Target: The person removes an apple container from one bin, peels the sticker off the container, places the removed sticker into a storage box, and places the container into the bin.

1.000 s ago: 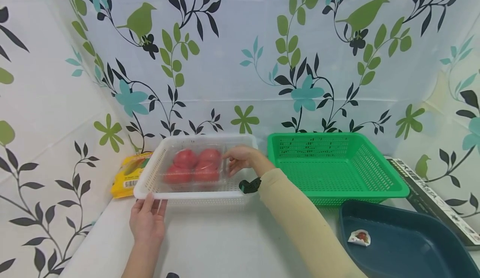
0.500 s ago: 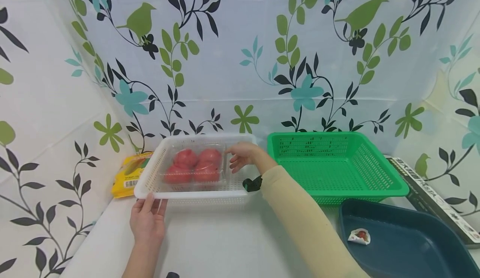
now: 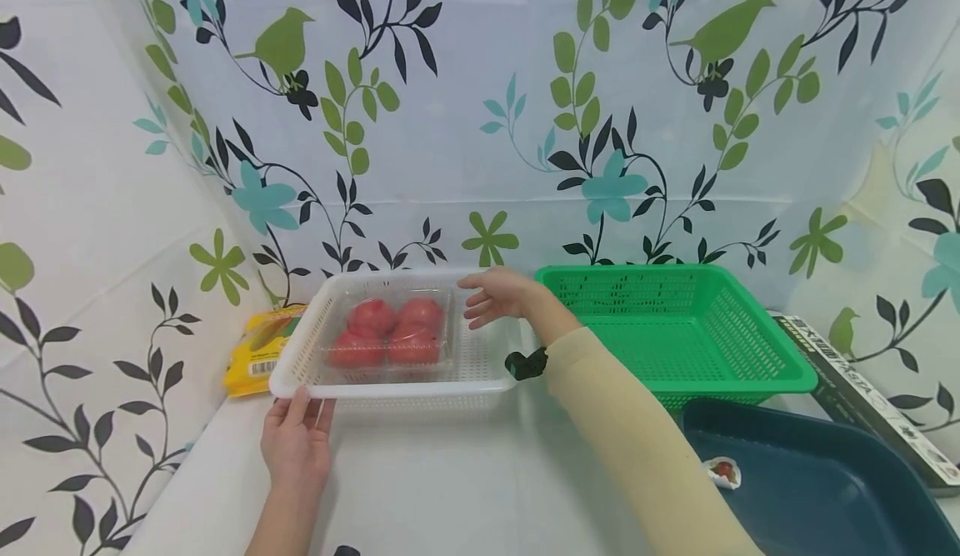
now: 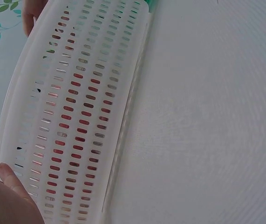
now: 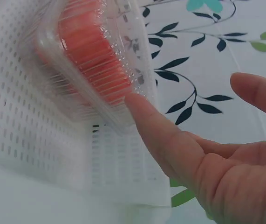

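A clear plastic box of several red tomatoes (image 3: 415, 344) lies in the left and middle part of a white perforated basket (image 3: 420, 390). At the basket's front left corner my left hand (image 3: 297, 448) grips the rim; in the left wrist view its thumb (image 4: 12, 179) lies against the basket's edge, and the other fingers are mostly hidden. My right hand (image 3: 501, 296) hovers over the basket's right end with loosely extended fingers, holding nothing. In the right wrist view a fingertip (image 5: 137, 105) appears close to the box (image 5: 84, 60); whether it touches cannot be told.
A green basket (image 3: 675, 388) stands right of the white one. In front of it is a dark blue tray (image 3: 817, 473) with a small white-and-red piece (image 3: 723, 472). A black box (image 3: 862, 398) lies far right, and a yellow packet (image 3: 258, 356) sits at left.
My right hand has drawn away from the tomato box, rightward and slightly up, its fingers loosening. The left hand stays on the rim. The tomato box has not visibly moved.
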`<state>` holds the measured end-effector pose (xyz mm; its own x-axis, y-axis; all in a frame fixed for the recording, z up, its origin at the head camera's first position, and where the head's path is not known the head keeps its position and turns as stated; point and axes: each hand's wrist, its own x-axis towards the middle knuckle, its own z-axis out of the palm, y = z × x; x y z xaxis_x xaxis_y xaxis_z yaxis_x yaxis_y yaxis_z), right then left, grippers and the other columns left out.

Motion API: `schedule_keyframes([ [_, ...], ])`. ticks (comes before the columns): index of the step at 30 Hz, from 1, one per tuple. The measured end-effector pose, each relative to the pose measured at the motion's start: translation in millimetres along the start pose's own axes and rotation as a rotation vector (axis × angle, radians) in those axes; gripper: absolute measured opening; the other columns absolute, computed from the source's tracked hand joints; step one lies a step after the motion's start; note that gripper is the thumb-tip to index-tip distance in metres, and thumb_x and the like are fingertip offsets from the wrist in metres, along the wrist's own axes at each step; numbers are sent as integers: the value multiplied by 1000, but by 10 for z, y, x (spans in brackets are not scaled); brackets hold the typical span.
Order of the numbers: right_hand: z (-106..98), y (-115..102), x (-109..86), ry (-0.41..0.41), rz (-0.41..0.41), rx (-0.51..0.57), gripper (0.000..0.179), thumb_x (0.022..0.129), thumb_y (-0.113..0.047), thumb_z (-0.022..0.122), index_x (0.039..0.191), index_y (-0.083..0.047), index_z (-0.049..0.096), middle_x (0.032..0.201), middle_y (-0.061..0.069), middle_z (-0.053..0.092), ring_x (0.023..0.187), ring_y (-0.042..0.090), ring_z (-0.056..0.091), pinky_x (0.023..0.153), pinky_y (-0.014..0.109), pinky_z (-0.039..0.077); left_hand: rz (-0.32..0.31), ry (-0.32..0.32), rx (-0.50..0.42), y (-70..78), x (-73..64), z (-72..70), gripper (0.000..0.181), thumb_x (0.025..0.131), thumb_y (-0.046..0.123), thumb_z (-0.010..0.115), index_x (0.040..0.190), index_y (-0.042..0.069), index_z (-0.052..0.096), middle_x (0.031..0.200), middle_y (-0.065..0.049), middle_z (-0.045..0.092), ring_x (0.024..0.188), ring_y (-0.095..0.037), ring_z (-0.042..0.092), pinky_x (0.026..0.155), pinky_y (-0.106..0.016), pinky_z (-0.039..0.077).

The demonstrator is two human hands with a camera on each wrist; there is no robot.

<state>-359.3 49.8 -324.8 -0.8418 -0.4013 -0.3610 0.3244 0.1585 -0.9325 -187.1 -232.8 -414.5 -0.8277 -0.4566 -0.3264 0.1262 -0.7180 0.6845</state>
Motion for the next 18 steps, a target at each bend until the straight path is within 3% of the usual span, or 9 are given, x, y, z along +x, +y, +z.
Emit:
schedule_keyframes([
  [8,-67,-56,-252,-58,-57,41,65,104,-20,58,157,-2,23,152,32,37,132,47,47,99,55,48,6,11,-22,2,7,-23,42,99,21,66,135,21,44,151,0,40,137,-18,44,93,-29,53],
  [18,-224,-9,-620,-56,-122,-3,57,103,-19,59,151,1,35,148,29,42,125,43,56,93,50,54,-3,7,-4,1,-6,1,42,100,23,65,136,22,43,150,-1,40,138,-18,44,93,-28,53],
])
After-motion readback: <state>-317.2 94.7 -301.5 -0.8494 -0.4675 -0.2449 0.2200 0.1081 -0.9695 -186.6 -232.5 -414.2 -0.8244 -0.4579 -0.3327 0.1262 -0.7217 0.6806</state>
